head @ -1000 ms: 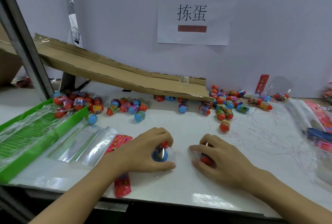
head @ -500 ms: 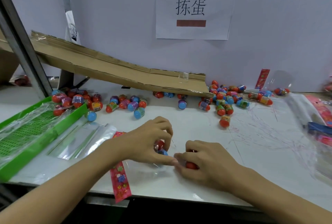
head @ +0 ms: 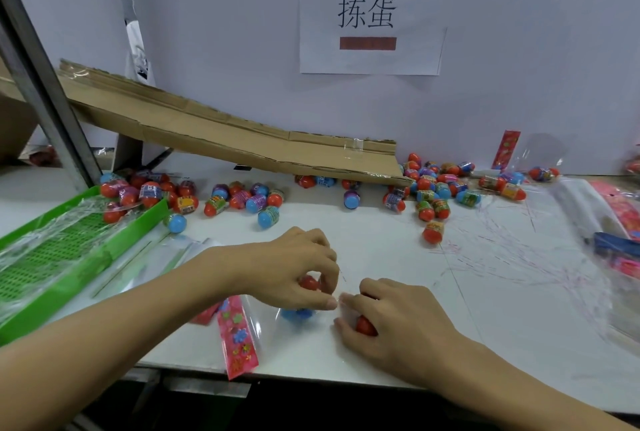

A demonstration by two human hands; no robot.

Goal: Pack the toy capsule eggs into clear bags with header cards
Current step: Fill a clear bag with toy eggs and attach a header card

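Note:
My left hand (head: pixel 298 268) is closed around a red-and-blue capsule egg (head: pixel 308 282) at the mouth of a clear bag (head: pixel 266 323) with a pink flowered header card (head: pixel 238 337), lying near the table's front edge. A blue egg end (head: pixel 297 313) shows through the bag under my left hand. My right hand (head: pixel 391 320) grips another egg with a red end (head: pixel 365 325) and touches the bag's opening next to my left thumb. Several loose capsule eggs (head: pixel 429 195) are scattered along the back of the white table.
A green slotted tray (head: pixel 135 236) with plastic film stands at the left, with a stack of empty clear bags (head: pixel 145 261) beside it. A cardboard ramp (head: pixel 242 143) slopes down from the back left. More bags and pink cards (head: pixel 616 223) lie at the right edge.
Both hands have come together toward the table's front edge. A clear bag with its pink card now lies under them, and the left hand's egg is at the bag's mouth.

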